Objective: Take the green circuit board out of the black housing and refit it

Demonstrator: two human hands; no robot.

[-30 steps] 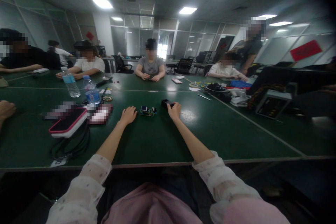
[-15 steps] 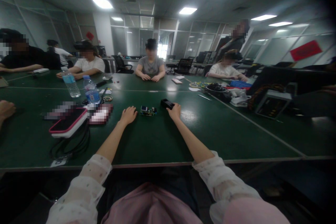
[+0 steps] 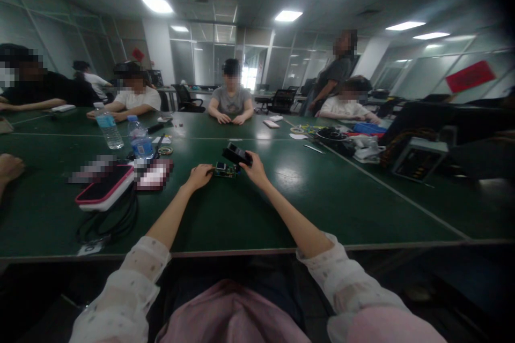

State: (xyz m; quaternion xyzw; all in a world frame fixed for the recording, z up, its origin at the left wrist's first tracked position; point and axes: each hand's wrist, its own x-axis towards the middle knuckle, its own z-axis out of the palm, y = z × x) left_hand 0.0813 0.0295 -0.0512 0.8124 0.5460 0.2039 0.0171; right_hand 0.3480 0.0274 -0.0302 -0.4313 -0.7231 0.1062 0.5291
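In the head view my right hand grips a black rectangular plastic casing, raised and tilted just above the table and over the right part of a green circuit board. The board lies on the table and carries a small dark screen with a pale frame. From the left, my left hand reaches the board, its fingertips closed at the board's left edge. The casing and my right fingers hide part of the board's right end.
The green table spreads before me. To the left are a pink-rimmed phone, black cables and two water bottles. On the right lie a pen and a metal boxed unit. Several people sit around; one person stands behind.
My right hand has lifted the black casing and brought it left over the circuit board. My left hand has moved right to the board's edge. The standing person has shifted left.
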